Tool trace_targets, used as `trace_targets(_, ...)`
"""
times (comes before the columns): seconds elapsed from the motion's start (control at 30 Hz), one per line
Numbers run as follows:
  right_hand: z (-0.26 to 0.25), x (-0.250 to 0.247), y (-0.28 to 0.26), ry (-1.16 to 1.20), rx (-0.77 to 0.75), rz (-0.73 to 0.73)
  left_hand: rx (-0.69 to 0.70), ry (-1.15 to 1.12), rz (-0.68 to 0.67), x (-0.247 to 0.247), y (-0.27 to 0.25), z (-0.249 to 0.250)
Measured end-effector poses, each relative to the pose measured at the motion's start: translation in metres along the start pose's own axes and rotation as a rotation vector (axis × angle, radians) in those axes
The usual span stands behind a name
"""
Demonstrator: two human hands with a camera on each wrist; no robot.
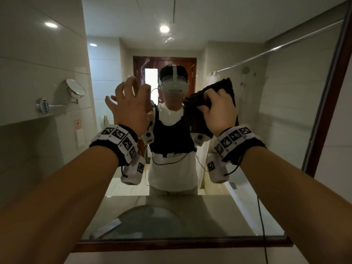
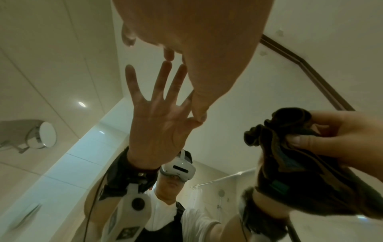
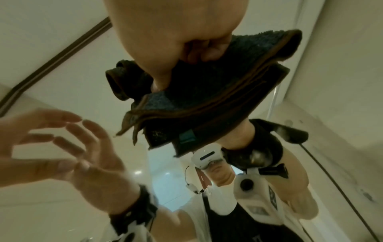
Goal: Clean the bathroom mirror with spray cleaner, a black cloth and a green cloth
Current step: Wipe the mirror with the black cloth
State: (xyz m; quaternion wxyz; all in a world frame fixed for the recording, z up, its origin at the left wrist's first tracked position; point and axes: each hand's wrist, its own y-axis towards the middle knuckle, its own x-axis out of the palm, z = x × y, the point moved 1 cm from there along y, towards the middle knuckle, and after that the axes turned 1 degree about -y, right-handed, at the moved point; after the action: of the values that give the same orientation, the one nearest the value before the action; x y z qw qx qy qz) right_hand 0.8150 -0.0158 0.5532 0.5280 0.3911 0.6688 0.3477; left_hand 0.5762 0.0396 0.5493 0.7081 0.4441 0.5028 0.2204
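Note:
The wood-framed bathroom mirror [image 1: 266,130] fills the head view, with wet streaks [image 1: 167,39] high on the glass. My left hand [image 1: 131,103] is raised with its fingers spread and holds nothing. In the left wrist view, the fingertips [image 2: 168,54] of my left hand [image 2: 196,41] meet their own reflection on the glass. My right hand [image 1: 219,109] grips a folded black cloth [image 1: 194,101] and holds it up at the mirror, level with the left hand. In the right wrist view, the right hand [image 3: 176,32] has its fingers curled into the black cloth [image 3: 207,98], which carries a small teal tag [image 3: 186,135].
A round shaving mirror [image 1: 75,88] juts from the left wall on a metal arm. The mirror's wooden frame [image 1: 182,244] runs along the bottom and up the right side. A reflected washbasin [image 1: 148,221] shows low in the glass. A black cable [image 1: 262,225] hangs from my right wrist.

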Motion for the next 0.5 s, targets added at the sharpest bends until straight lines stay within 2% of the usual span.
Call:
trace_targets(0.07,-0.008,0.007,-0.007,-0.021,-0.046,-0.001,-0.010,-0.009,0.008,0.002,0.001,0.000)
trace_targets(0.2,-0.025,0.033,-0.041,-0.057,-0.266,-0.016,-0.021,-0.005,-0.001,0.003,0.002,0.000)
trace_targets(0.3,-0.022,0.037,-0.051,-0.064,-0.353,-0.034,-0.032,-0.008,0.000,0.001,0.001,0.001)
trace_targets(0.33,-0.017,0.031,-0.045,-0.071,-0.350,-0.058,-0.036,-0.006,-0.002,0.001,0.001,0.002)
trace_targets(0.4,-0.001,0.014,-0.025,-0.067,-0.235,-0.091,-0.035,0.001,-0.004,0.000,0.001,0.004)
trace_targets(0.5,0.032,-0.015,0.008,0.031,0.002,0.029,-0.038,-0.001,-0.001,0.000,-0.001,0.005)
